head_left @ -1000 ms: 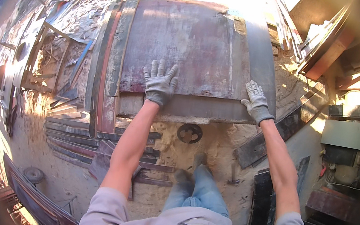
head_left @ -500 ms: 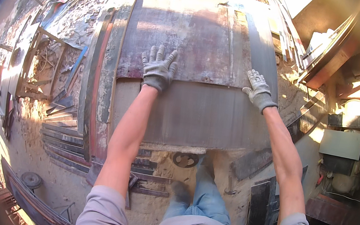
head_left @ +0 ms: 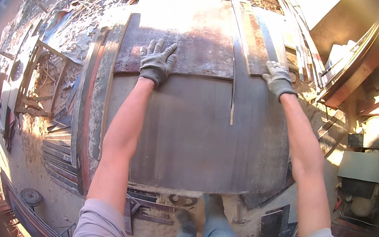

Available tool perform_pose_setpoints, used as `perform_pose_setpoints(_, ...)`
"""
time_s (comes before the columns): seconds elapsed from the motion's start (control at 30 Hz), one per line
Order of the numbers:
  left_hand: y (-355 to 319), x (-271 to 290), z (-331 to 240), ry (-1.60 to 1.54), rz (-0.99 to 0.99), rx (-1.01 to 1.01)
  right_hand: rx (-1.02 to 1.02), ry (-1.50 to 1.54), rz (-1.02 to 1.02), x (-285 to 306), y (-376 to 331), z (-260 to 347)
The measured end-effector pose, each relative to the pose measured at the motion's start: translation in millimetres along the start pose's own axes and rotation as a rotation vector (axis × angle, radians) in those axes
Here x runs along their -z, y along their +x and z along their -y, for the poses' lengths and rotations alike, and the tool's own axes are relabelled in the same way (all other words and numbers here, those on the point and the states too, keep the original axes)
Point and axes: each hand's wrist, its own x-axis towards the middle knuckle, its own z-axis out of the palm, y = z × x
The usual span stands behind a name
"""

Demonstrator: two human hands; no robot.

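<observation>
My left hand (head_left: 157, 61), in a grey-white work glove, rests palm down with fingers spread on a worn reddish-brown board (head_left: 199, 53). In a matching glove, my right hand (head_left: 278, 79) is at the near right corner of a narrower, weathered board (head_left: 254, 50), its fingers stretched out. Beneath both lies a broad dark grey sheet (head_left: 197, 134) with a dusty surface. A gap separates the reddish board from the narrower one, and a thin wood strip (head_left: 234, 100) lies along it.
Long narrow boards (head_left: 86, 103) run along the sheet's left side. Stacked dark planks (head_left: 59, 153) lie at the left, near a small wheel (head_left: 31, 197). A wooden frame (head_left: 41, 79) stands farther left. Machinery with a pale panel (head_left: 361, 166) is at the right.
The grey sheet now reaches nearer to me, with more of it uncovered. The narrower board has come apart from the reddish one and sits slanted. My right hand has shifted onto it.
</observation>
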Motion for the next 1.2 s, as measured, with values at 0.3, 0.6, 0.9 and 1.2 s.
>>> perform_pose_setpoints(0.3, 108, -23, 12, 0.013, -0.034, 0.020, -0.259, 0.094, -0.138, 13, 38, 9)
perform_pose_setpoints(0.6, 107, -14, -50, -0.311, -0.129, 1.087, -0.562, 0.235, 0.037, 30, -38, -6)
perform_pose_setpoints(0.9, 160, -16, -67, -2.196, -0.348, 1.149, -0.454, 0.273, -0.469, -56, -93, -9)
perform_pose_setpoints(1.2, 82, 72, -11, -2.163, -0.219, 0.624, -0.498, 0.346, -0.413, -57, -89, -10)
